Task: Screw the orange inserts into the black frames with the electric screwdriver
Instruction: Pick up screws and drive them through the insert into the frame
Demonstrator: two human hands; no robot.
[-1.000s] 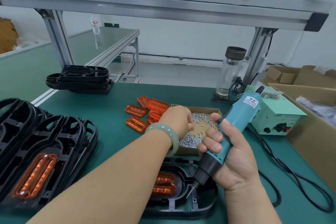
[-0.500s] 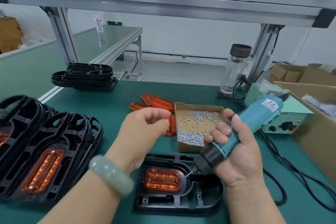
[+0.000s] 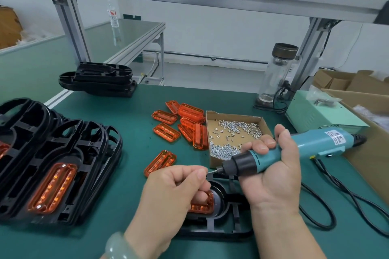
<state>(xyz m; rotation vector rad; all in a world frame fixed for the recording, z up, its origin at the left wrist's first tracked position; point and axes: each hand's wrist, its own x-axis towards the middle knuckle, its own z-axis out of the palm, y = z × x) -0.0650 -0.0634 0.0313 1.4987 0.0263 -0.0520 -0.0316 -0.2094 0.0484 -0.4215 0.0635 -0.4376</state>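
My right hand grips the teal electric screwdriver, held nearly level with its bit pointing left. My left hand pinches a small screw right at the bit's tip. Under both hands lies a black frame with an orange insert seated in it, mostly hidden by my hands. Loose orange inserts lie beyond, one more near my left hand. A cardboard tray of screws stands by the screwdriver.
Several black frames with orange inserts fitted are stacked at the left. More black frames sit at the back left. A pale green power box, a glass bottle, black cables and a cardboard box fill the right.
My left hand left the screw tray and came down to the screwdriver bit with a screw. The screwdriver tilted from steep to nearly level, its bit lifted off the frame.
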